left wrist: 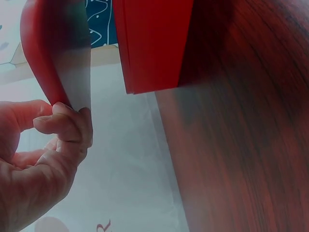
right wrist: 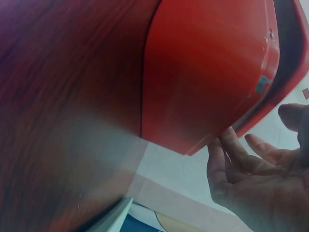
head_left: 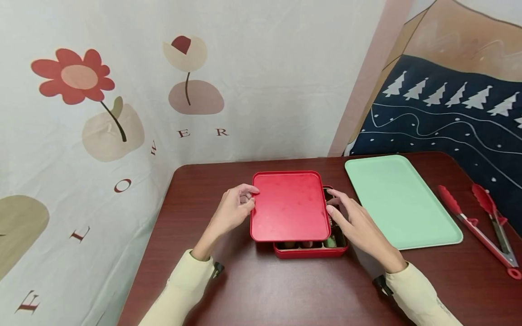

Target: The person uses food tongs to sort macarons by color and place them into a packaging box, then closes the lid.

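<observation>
A red square lid (head_left: 289,206) hangs just above a red box (head_left: 311,254), shifted left so the box's right and front compartments show. My left hand (head_left: 231,212) pinches the lid's left edge, its fingers curled under the rim in the left wrist view. At the box's right side is my right hand (head_left: 360,224), fingers extended. In the right wrist view its fingertips touch near the box's upper edge, and the thumb stands apart from the lid. Inside the compartments lie small items, one of them green (head_left: 330,242); most are hidden beneath the lid.
A mint green tray (head_left: 403,201) lies right of the box on the dark brown table (head_left: 195,194). Red-tipped tongs (head_left: 485,233) rest at the table's right side. Behind the table hangs a printed cloth (head_left: 277,90).
</observation>
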A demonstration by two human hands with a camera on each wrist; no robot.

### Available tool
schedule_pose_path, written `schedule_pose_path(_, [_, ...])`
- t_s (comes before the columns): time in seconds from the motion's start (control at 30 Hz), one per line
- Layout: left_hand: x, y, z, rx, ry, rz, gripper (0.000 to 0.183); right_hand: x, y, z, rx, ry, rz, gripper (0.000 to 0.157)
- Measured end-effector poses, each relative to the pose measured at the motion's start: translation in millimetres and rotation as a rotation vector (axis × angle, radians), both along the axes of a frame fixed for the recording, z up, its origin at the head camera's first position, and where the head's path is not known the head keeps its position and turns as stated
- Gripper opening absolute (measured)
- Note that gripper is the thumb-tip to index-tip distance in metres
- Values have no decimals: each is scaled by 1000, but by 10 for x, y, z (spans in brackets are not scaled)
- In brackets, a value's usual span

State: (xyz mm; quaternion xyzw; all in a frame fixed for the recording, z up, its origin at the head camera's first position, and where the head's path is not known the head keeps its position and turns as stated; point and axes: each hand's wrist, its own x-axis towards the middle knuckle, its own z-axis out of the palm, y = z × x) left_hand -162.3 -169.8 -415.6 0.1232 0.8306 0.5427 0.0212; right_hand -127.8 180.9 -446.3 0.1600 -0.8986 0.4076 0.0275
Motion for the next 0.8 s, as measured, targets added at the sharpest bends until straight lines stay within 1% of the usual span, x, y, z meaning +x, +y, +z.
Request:
schedule_pose_path(0.1, [-10,52,-15,14,-2,-7,25,-9,-13,-6,-17,8,-2,53])
schedule_pose_path(0.23, [-24,118,-36,22,-6,-13,23,-17,-26,-11,-66,54,-14,50])
schedule_pose_path(0.37, [-37,168,-44,28,-1,-12,23,-19,-32,-4,-135,81,-21,41])
schedule_pose_path(0.5, [-51,216,-36,33,15,-4,23,-23,-28,14,-177,83,-32,32])
schedule_pose_path(0.67, [-56,263,-47,23,40,-4,25,-26,-16,34,-252,70,-43,26])
schedule_pose_path(0.8, [-64,290,-54,44,90,-3,31,-36,-20,62,-319,45,-64,16])
